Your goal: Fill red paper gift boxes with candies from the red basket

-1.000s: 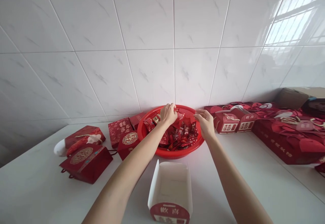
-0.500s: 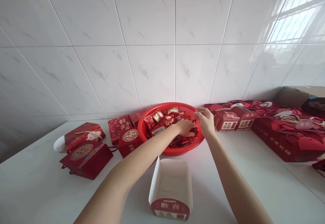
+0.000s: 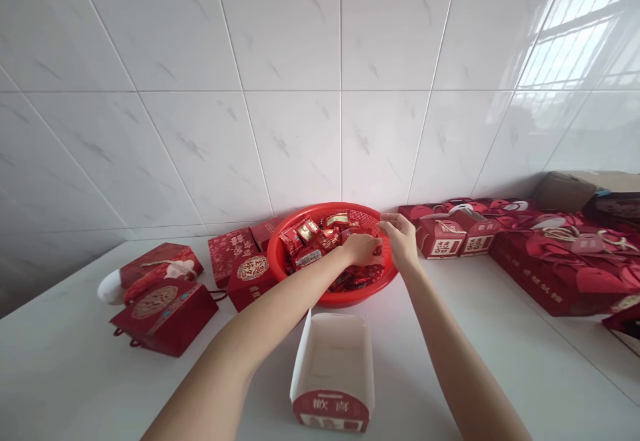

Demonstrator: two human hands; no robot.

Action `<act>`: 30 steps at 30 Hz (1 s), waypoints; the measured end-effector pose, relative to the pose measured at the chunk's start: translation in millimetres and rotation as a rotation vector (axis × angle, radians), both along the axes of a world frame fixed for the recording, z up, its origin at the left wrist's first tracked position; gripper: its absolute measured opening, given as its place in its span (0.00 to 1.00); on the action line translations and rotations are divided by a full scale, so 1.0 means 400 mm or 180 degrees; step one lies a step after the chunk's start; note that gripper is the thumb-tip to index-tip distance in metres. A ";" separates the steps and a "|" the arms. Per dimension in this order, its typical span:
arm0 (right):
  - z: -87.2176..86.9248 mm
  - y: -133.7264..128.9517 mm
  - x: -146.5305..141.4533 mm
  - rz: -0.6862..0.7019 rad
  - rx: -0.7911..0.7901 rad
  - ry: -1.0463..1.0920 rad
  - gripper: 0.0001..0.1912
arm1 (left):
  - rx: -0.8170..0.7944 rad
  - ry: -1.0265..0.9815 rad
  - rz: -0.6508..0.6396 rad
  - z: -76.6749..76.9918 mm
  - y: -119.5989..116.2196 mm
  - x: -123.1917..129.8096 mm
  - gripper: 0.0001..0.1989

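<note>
A red plastic basket [image 3: 285, 283] with perforated walls holds a pile of small wrapped candies [image 3: 309, 233] in red and gold. Inside its right half is my left hand [image 3: 361, 249], palm down over the candies, fingers drawn together. What lies between the fingertips is hidden. At the basket's right rim, my right hand [image 3: 401, 235] has its thumb and fingers closed on the edge. In front of the basket stands an open paper gift box [image 3: 333, 361], white inside, with a red front panel bearing gold characters. No candy shows inside it.
Red gift boxes [image 3: 165, 317] lie at the left on the white tabletop [image 3: 60, 361]. More red boxes [image 3: 253, 274] touch the basket's left side. To the right stand two small boxes [image 3: 443, 237] and a large red group [image 3: 545, 281]. A tiled wall [image 3: 295, 147] rises behind.
My left hand's fingers, spread over the candies before, are now drawn together. My right hand stays at the rim. The whole view has shifted slightly.
</note>
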State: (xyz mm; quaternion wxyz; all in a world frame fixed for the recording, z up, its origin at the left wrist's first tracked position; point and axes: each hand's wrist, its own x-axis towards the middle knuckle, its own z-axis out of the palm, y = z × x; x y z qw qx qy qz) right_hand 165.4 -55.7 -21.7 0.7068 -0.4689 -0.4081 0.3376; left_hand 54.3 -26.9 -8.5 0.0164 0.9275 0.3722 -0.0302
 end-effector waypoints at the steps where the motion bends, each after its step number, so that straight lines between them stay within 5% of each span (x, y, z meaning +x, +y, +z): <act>1: 0.000 0.000 0.000 -0.0003 0.0008 0.0007 0.12 | 0.0000 -0.0013 0.0008 -0.001 0.002 -0.001 0.16; 15: 0.001 0.002 -0.002 -0.0005 0.0012 0.0077 0.09 | -0.0017 -0.0312 0.0285 -0.019 0.010 0.007 0.17; 21: 0.002 0.003 -0.001 0.0021 0.0000 0.0081 0.10 | -0.0138 -0.0763 0.0556 -0.026 0.016 0.016 0.06; 30: 0.020 -0.004 -0.003 0.0042 0.0040 0.0231 0.15 | -0.0239 -0.2400 0.0663 0.089 0.028 -0.113 0.09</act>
